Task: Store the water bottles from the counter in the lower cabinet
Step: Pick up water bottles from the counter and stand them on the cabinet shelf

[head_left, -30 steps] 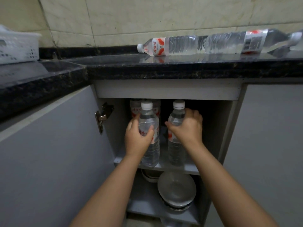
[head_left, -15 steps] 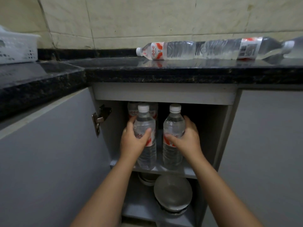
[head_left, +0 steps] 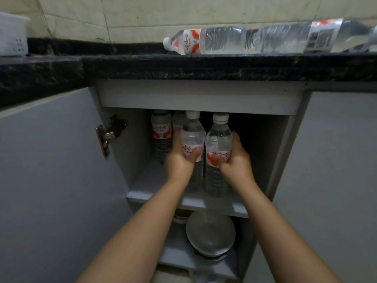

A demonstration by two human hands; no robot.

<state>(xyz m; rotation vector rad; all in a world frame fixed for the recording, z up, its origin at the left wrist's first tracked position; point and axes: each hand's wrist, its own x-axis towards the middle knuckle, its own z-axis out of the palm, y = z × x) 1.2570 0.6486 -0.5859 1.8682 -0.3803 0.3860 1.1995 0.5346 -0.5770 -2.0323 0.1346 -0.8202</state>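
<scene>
A dark stone surface (head_left: 183, 66) is seen running across the upper part of the frame, with grey cabinet fronts below it. The lower cabinet (head_left: 200, 97) at frame centre is shown open, its door (head_left: 51, 170) swung out at the left. Two water bottles are laid on their sides end to end on the surface at upper right: one bottle (head_left: 208, 42) with its cap pointing left and another bottle (head_left: 318, 36) beyond it. On the cabinet's upper shelf (head_left: 183, 201) two upright bottles are held side by side: the left bottle (head_left: 192, 137) is gripped by the left hand (head_left: 179, 160), the right bottle (head_left: 219, 137) by the right hand (head_left: 234, 158). Behind them, at the shelf's left rear, further stored bottles (head_left: 161, 131) are seen standing. A stack of metal bowls (head_left: 210, 233) is kept on the lower shelf. A white basket (head_left: 12, 35) is visible at upper left.
</scene>
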